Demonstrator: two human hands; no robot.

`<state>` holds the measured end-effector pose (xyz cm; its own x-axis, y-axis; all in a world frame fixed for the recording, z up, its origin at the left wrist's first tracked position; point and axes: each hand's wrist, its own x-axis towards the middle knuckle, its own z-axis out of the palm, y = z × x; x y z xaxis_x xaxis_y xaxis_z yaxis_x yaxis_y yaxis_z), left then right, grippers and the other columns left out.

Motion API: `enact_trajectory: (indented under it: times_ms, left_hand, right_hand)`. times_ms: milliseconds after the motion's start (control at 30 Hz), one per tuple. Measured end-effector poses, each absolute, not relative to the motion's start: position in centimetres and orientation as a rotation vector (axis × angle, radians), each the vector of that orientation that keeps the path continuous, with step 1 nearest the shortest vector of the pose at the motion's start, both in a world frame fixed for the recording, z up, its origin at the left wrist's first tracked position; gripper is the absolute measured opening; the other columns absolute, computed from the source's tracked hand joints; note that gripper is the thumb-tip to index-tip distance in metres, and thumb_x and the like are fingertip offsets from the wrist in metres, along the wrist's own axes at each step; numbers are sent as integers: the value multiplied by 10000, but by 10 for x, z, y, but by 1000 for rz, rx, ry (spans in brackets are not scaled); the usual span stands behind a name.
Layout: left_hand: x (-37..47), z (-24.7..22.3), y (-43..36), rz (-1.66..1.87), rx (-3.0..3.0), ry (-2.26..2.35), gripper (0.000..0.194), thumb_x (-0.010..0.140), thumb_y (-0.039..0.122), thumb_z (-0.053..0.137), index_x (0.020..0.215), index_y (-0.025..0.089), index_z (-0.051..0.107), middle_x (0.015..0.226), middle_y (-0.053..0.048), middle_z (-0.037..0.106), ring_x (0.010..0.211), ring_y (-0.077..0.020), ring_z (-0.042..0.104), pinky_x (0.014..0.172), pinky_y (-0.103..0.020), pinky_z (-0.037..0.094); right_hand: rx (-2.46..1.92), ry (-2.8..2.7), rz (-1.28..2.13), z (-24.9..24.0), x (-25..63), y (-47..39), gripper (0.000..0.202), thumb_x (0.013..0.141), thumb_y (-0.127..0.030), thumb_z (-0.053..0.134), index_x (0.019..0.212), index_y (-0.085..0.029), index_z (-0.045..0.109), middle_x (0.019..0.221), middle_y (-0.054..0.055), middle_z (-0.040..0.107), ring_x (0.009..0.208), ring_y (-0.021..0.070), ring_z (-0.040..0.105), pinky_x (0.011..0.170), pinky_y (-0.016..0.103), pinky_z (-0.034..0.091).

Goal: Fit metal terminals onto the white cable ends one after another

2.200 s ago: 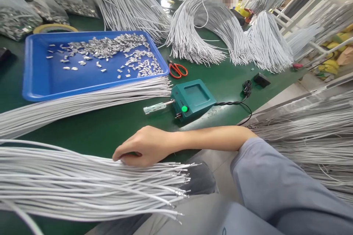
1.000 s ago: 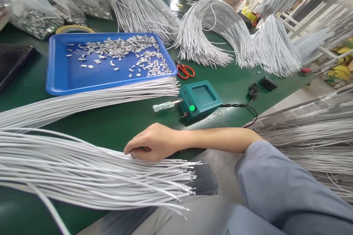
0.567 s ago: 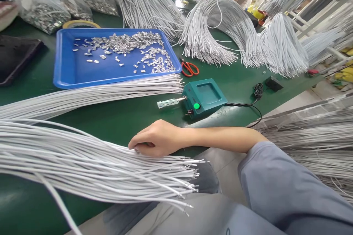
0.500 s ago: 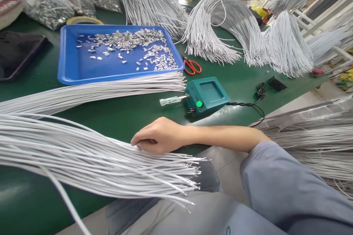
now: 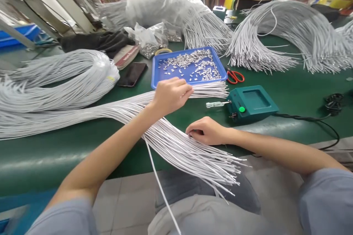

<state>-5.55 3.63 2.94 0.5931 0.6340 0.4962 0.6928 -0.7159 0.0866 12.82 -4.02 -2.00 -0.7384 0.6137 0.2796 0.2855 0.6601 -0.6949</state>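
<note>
White wires (image 5: 179, 145) sweep across the green bench (image 5: 27, 165), loose ends fanning out over its near edge, above your lap. Your right hand (image 5: 209, 131) is down at their far side, grip curled, thumb and finger drawn together against the bundle; whether a strand is pinched, I cannot tell. Over to your left hand (image 5: 172, 96), above the wires at the blue tray's (image 5: 158, 77) near rim: grip closed, contents hidden. Silver pieces (image 5: 193, 58) lie scattered in that tray, red-handled scissors (image 5: 235, 77) just beside it, and the teal device (image 5: 259, 99) shows its green button (image 5: 242, 109) beyond your right hand.
</note>
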Motion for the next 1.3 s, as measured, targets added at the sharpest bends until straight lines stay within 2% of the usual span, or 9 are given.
enact_trajectory:
  times_ms: [67, 167, 367, 567, 700, 833, 1100, 1167, 1300]
  left_hand:
    - [-59, 25, 40, -457, -2662, -1134, 230, 909, 260, 570, 755, 146, 698, 761, -61, 686, 775, -214, 640, 584, -303, 415]
    - [-57, 19, 44, -96, -2613, -1173, 179, 896, 212, 569, 816, 141, 712, 871, -75, 711, 842, -246, 649, 558, -311, 368]
    - [-52, 18, 40, 125, -2593, -1130, 279, 874, 39, 437, 856, 101, 708, 892, -138, 683, 880, -257, 626, 572, -329, 357]
    - [-53, 16, 40, -125, -2483, -1255, 275, 903, 130, 400, 891, 78, 669, 810, -162, 670, 770, -254, 623, 569, -331, 345]
    - [-56, 31, 43, -815, -2375, -1527, 248, 903, 219, 460, 1016, 130, 663, 673, -42, 648, 604, -164, 585, 577, -275, 365]
    - [-45, 55, 16, -1423, -2795, -1319, 225, 915, 294, 531, 812, 149, 668, 691, -23, 664, 566, -107, 555, 572, -236, 420]
    - [-9, 54, -68, -583, -4261, -430, 112, 868, 144, 630, 874, 160, 741, 879, -79, 760, 807, -153, 709, 719, -202, 547]
    - [-9, 43, -56, -905, -4288, -677, 81, 862, 188, 658, 831, 153, 724, 811, -73, 745, 716, -141, 695, 654, -214, 550]
    - [-16, 18, -10, -2332, -3680, -1322, 322, 830, 446, 702, 776, 136, 632, 600, 7, 626, 477, -94, 611, 463, -197, 497]
  right_hand:
    - [-697, -2376, 867, -20, 128, -41, 221, 816, -76, 525, 875, -137, 730, 769, 49, 757, 615, 108, 639, 599, 192, 446]
    - [-705, -2381, 862, -20, 128, -41, 217, 811, -74, 529, 868, -141, 728, 762, 43, 756, 606, 106, 634, 595, 192, 445]
    - [-700, -2392, 854, -19, 127, -40, 215, 814, -74, 527, 870, -137, 725, 776, 51, 759, 622, 115, 643, 597, 199, 445]
    - [-701, -2409, 838, -20, 127, -40, 230, 823, -78, 513, 885, -144, 724, 797, 51, 762, 646, 121, 653, 611, 206, 444]
    - [-691, -2421, 833, -19, 126, -41, 236, 818, -74, 515, 895, -149, 726, 821, 51, 766, 656, 121, 657, 607, 212, 432]
    - [-704, -2397, 877, -20, 127, -40, 233, 811, -62, 517, 888, -147, 720, 808, 48, 759, 652, 121, 652, 611, 221, 447]
    - [-773, -2219, 1088, -18, 134, -36, 198, 809, -83, 507, 838, -144, 693, 663, -4, 680, 571, 88, 570, 550, 212, 447]
    - [-825, -2068, 1114, -15, 136, -37, 142, 812, -122, 532, 823, -145, 672, 669, -4, 668, 595, 93, 587, 567, 214, 478]
    - [-929, -1612, 834, -13, 138, -34, 126, 882, -211, 516, 936, -187, 627, 783, 15, 644, 652, 106, 600, 542, 217, 509]
